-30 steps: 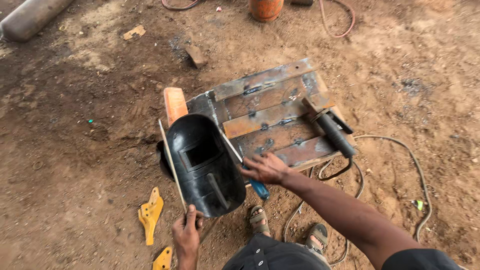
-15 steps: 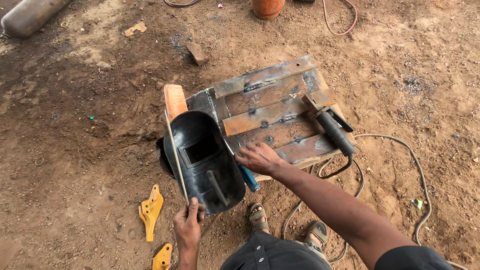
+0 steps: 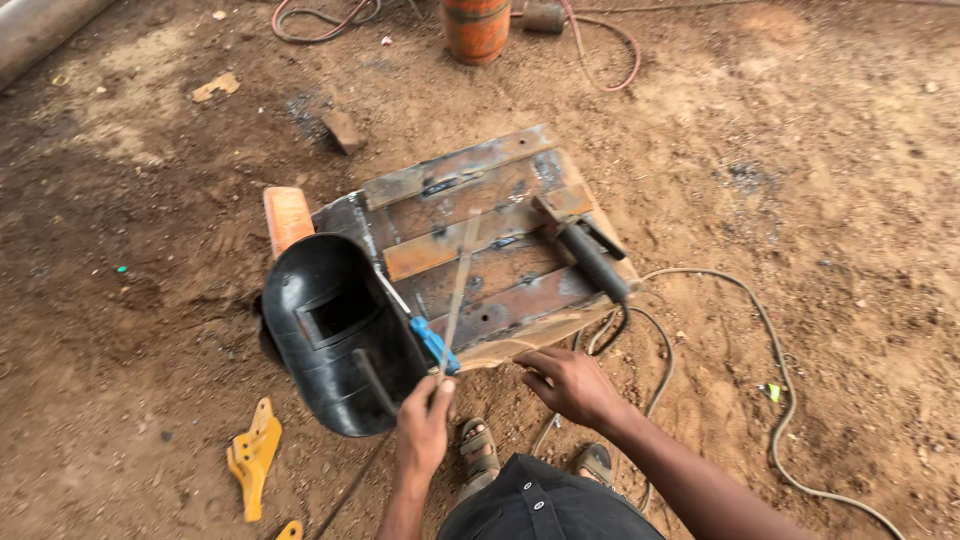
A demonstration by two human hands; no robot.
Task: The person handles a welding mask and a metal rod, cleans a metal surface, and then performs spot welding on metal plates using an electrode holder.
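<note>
Dirt yard, steel plate mid-frame, both hands at its lower edge.

Rusty steel plate (image 3: pixel 480 240) lies flat at centre with a black welding mask (image 3: pixel 335 335) on its lower-left corner, face down. A grey cable (image 3: pixel 770 370) loops off lower right; an orange gas cylinder (image 3: pixel 475 28) stands at top centre. A black electrode holder (image 3: pixel 590 255) rests on the plate's right side. Left hand (image 3: pixel 425 425), bottom centre, is closed around a thin rod (image 3: pixel 458 290) that runs up across the plate, beside a blue-handled tool (image 3: pixel 432 342). Right hand (image 3: pixel 568 385) hangs loose with fingers curled, gripping nothing.
</note>
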